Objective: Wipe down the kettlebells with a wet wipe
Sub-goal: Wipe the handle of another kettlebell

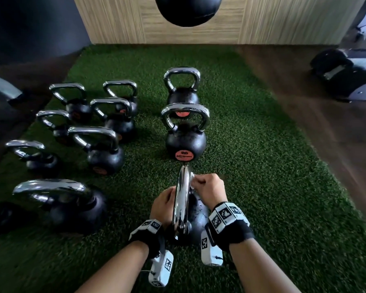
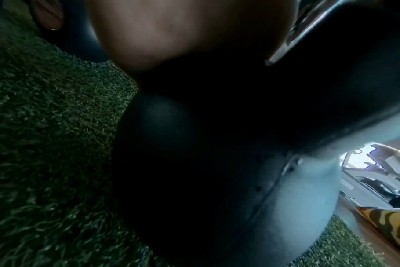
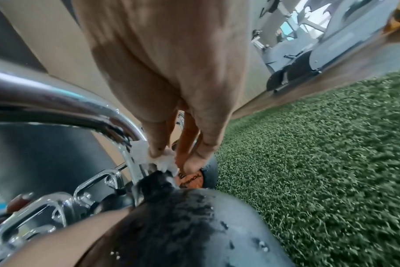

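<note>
Both hands worked the nearest kettlebell (image 1: 195, 223) on the turf (image 1: 262, 176): the right hand (image 1: 210, 190) pinched a wipe (image 3: 159, 157) against its chrome handle (image 1: 182, 199), the left hand (image 1: 164, 205) gripped the handle's other side. Wet chrome could slip, likely tipping the kettlebell toward those just beyond.

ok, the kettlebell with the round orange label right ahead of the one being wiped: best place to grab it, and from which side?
Likely the top bar of its chrome handle, from above. The kettlebell stands upright on the turf, the loop is open, and fingers can curl under the bar. The round body offers no hold.
</note>
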`<action>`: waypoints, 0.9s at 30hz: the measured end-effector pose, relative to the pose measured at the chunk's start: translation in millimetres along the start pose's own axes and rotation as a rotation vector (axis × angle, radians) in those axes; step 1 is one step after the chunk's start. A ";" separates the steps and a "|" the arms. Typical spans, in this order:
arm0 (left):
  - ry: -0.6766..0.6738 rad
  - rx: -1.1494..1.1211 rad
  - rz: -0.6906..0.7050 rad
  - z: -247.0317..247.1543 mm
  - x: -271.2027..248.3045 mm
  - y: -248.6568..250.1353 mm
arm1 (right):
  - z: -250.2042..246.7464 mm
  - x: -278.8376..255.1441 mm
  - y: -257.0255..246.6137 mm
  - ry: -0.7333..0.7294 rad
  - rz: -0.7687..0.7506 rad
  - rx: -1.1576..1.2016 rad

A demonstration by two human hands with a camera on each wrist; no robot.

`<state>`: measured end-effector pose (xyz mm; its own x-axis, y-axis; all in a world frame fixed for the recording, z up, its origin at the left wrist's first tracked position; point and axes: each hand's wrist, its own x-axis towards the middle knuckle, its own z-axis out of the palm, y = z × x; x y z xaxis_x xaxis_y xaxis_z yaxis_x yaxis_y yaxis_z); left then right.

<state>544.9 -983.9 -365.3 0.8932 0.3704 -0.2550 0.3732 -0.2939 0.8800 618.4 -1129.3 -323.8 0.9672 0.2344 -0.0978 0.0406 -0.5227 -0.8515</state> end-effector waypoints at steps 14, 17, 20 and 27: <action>0.011 -0.001 -0.002 2.1 4.1 -2.3 | 3.4 6.8 -5.1 0.027 0.073 0.262; 0.041 -0.019 -0.020 2.8 3.2 -0.7 | -4.1 2.3 -7.9 0.096 -0.043 0.231; 0.088 -0.058 -0.027 3.6 0.1 0.7 | -13.9 -13.1 -10.5 0.086 -0.201 0.249; 0.086 -0.104 -0.035 3.1 -2.9 3.5 | -27.7 -17.5 -28.6 -0.033 -0.192 0.407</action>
<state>544.4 -988.7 -362.7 0.8534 0.4547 -0.2549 0.3719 -0.1885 0.9089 607.3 -1141.1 -283.4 0.9430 0.3251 0.0713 0.1104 -0.1033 -0.9885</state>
